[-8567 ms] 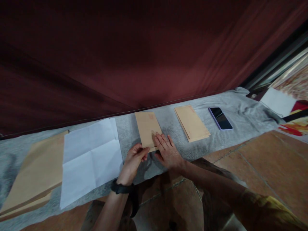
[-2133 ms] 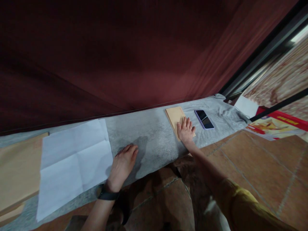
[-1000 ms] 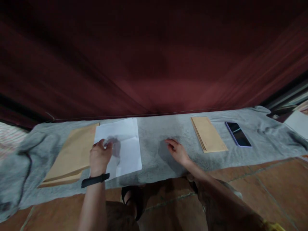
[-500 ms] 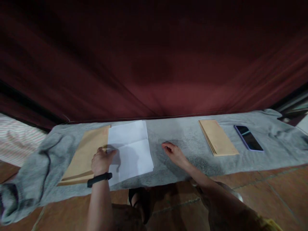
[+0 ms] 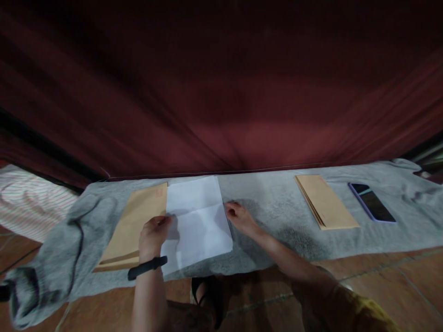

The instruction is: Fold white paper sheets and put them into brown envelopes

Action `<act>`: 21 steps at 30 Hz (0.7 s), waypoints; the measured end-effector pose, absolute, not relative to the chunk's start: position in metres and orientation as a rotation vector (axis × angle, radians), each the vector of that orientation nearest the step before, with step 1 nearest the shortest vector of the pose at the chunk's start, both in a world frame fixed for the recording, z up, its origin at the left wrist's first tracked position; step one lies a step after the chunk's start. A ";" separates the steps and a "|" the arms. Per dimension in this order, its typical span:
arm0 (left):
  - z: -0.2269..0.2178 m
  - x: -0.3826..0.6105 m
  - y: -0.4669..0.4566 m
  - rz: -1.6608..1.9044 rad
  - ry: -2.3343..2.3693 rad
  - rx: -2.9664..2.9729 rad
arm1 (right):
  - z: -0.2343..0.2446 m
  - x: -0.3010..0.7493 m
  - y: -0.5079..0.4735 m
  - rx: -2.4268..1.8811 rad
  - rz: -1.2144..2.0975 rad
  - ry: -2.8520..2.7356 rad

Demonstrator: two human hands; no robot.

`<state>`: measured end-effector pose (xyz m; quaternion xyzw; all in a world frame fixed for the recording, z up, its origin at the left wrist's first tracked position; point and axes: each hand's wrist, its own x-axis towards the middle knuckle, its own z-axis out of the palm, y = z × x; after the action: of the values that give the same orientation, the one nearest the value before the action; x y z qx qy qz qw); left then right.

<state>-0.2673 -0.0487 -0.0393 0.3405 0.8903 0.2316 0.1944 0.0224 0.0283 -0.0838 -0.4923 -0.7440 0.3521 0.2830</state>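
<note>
A white sheet of paper (image 5: 199,230) with a crease across its middle lies on the grey cloth, its left edge beside a stack of large brown envelopes (image 5: 138,210). At the paper's left edge, near the crease, my left hand (image 5: 154,234) is closed with thumb and fingers pinching it; a black band circles the wrist. My right hand (image 5: 240,216) has curled fingers closed at the paper's right edge, by the end of the crease. The fingertips of both hands are partly hidden.
Smaller brown envelopes (image 5: 327,203) are stacked on the right of the grey cloth (image 5: 266,193). Beyond them lies a phone (image 5: 373,203) in a purple case. A dark red curtain (image 5: 221,101) hangs behind, and striped fabric (image 5: 32,200) is at the far left.
My right hand has moved left from the bare cloth to the paper's right edge. My left hand has shifted its fingers along the left edge. The whole view has shifted slightly.
</note>
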 end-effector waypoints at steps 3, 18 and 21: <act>-0.045 -0.269 -0.047 0.669 2.489 0.983 | -0.084 0.018 0.028 -1.326 0.973 -1.971; -0.034 -0.266 -0.049 0.606 2.530 1.016 | -0.076 0.020 0.017 -1.264 1.109 -1.857; -0.032 -0.266 -0.049 0.617 2.522 1.022 | -0.074 0.020 0.015 -1.243 1.143 -1.840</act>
<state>-0.2661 -0.0487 -0.0320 0.3605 0.8900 0.2176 0.1748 0.0200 0.0151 -0.0741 -0.4723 -0.6988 0.4341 0.3164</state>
